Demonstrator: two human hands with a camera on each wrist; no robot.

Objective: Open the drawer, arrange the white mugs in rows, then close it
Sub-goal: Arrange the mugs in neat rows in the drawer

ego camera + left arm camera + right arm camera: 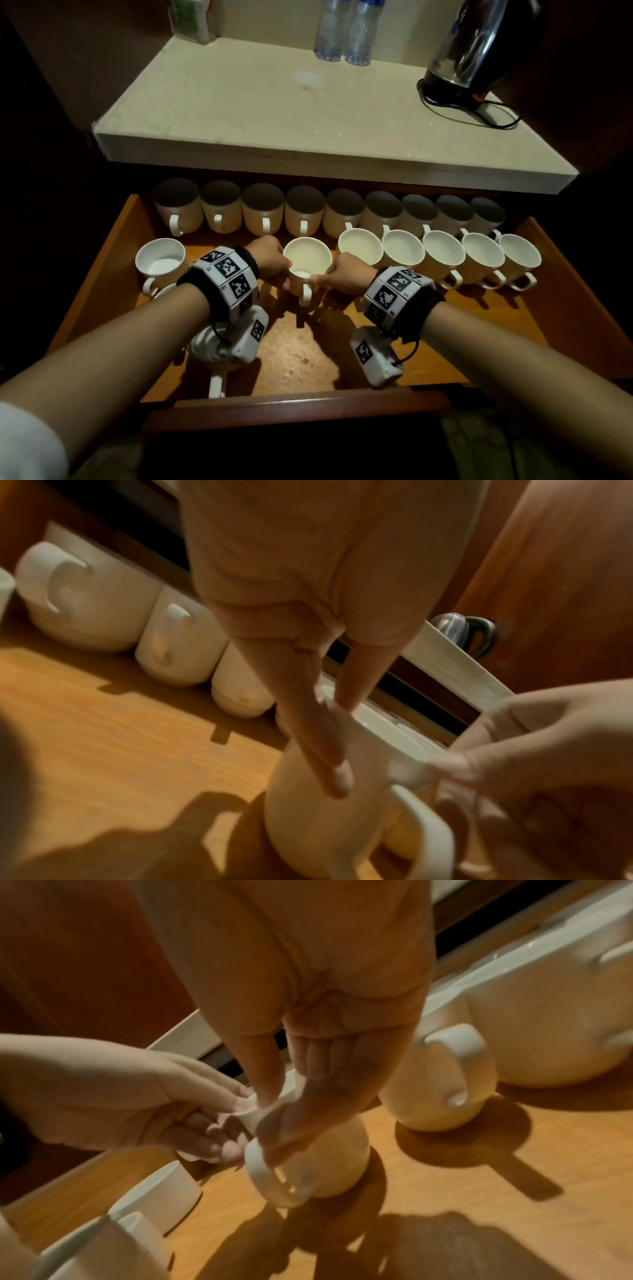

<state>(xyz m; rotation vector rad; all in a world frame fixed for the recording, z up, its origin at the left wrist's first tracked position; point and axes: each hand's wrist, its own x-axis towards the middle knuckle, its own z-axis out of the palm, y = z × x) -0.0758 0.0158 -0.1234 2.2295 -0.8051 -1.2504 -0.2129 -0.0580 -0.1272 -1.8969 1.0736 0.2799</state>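
The open wooden drawer [534, 308] with an orange-brown floor is pulled out under a pale stone counter top [274, 113]. Both hands hold one white ceramic mug [307, 265], which stands upright in the middle of the second row, its handle toward the person. The left hand [270, 257] holds the mug's left side: in the left wrist view its thumb is at the rim and its long fingers [329, 764] lie down along the outer wall. The right hand [346, 274] holds the right side in the same way, thumb at the rim and fingers on the wall beside the handle.

Along the far wall of the drawer a back row of white mugs [263, 209] stands side by side, handles to the front. To the right of the held mug, five more white mugs [445, 253] make a tight row, with a small gap between them and the held one. At the left, one single white mug [160, 260] stands apart. Another mug is partly hidden under the left wrist; only its handle [216, 385] shows clearly.

On the counter stand a dark electric kettle [479, 51] and two clear plastic bottles [344, 32].
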